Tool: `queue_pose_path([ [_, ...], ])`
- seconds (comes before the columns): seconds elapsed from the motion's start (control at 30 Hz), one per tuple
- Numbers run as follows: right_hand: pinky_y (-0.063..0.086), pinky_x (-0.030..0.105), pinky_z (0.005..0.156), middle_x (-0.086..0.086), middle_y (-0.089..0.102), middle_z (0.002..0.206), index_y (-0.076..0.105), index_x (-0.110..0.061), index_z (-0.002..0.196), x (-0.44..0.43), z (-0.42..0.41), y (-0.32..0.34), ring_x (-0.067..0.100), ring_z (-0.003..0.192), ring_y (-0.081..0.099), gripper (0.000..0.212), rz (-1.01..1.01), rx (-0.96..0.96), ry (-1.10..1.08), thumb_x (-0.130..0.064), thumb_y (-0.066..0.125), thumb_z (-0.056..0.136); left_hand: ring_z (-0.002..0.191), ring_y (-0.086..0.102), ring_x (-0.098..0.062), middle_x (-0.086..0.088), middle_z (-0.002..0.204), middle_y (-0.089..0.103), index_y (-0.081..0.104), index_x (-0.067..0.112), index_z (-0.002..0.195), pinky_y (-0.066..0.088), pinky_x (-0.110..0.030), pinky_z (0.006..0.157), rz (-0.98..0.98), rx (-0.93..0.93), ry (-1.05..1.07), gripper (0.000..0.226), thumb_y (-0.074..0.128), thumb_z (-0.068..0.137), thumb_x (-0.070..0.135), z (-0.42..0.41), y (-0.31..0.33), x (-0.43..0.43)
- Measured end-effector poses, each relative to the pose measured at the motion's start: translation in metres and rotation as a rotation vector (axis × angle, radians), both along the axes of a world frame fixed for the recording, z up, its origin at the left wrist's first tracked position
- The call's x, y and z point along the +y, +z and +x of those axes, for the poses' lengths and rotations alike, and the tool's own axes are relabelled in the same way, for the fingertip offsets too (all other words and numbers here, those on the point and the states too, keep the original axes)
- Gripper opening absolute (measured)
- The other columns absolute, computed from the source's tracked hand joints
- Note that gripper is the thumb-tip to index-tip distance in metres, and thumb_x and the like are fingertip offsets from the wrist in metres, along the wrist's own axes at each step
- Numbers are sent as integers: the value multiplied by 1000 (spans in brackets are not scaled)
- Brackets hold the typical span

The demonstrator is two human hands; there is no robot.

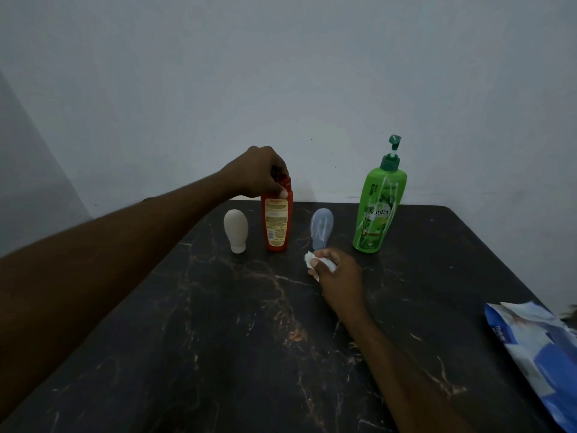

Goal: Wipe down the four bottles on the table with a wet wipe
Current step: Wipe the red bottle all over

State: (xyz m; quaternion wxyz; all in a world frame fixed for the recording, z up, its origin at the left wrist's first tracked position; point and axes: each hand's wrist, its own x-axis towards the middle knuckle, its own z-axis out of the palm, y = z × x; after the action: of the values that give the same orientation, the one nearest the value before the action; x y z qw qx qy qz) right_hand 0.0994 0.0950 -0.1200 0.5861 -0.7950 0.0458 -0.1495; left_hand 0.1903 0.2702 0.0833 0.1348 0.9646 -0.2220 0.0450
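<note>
**Non-task stuff in view**

Table (237,364): dark marble-look top with pale and tan veins, rounded far-right corner, fills the lower frame. Wall (296,67): plain, pale grey-blue, directly behind the table's far edge, with a few tiny dark specks. Side wall (28,170): angles in on the left, slightly darker. Packet (537,348): crinkly blue-and-white plastic, lying at the table's right edge, partly cut off by the frame. Its lettering is unreadable.

The left arm stretches from near left to the far middle, its left hand (262,173) arched, fingers pinching the red bottle (276,226) top, while the nearer right hand (338,271) clutches the wet wipe (310,258).
</note>
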Motion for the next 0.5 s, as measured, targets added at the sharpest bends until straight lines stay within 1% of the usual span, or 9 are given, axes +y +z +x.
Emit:
queue_pose_path([
  [0.17,59,37,78,-9,71,88,71,-24,95,0,-1,2,6,83,67,5,41,5,-4,-22,67,92,102,66,-20,-10,121,71,69,7,124,48,-27,79,-7,-8,-27,43,80,87,26,1,-3,-5],
  [0.3,59,39,79,-8,72,90,69,-28,92,-2,-2,2,8,85,68,7,82,1,-6,-21,67,92,96,62,-16,-10,120,71,68,7,123,48,-27,78,6,-19,-29,43,80,87,27,2,-5,-8],
  [0.4,60,39,80,-8,72,91,69,-28,94,-3,-2,2,8,86,68,7,101,8,-11,-22,66,92,98,63,-19,-11,119,71,68,7,122,50,-28,80,25,-20,-24,44,80,86,29,3,-3,-9],
  [0.5,60,41,81,-7,72,94,69,-26,99,-3,0,-1,9,88,69,8,113,22,-8,-24,66,92,99,59,-17,-10,122,68,66,8,123,49,-29,81,50,1,-28,46,82,85,28,3,-1,-10],
])
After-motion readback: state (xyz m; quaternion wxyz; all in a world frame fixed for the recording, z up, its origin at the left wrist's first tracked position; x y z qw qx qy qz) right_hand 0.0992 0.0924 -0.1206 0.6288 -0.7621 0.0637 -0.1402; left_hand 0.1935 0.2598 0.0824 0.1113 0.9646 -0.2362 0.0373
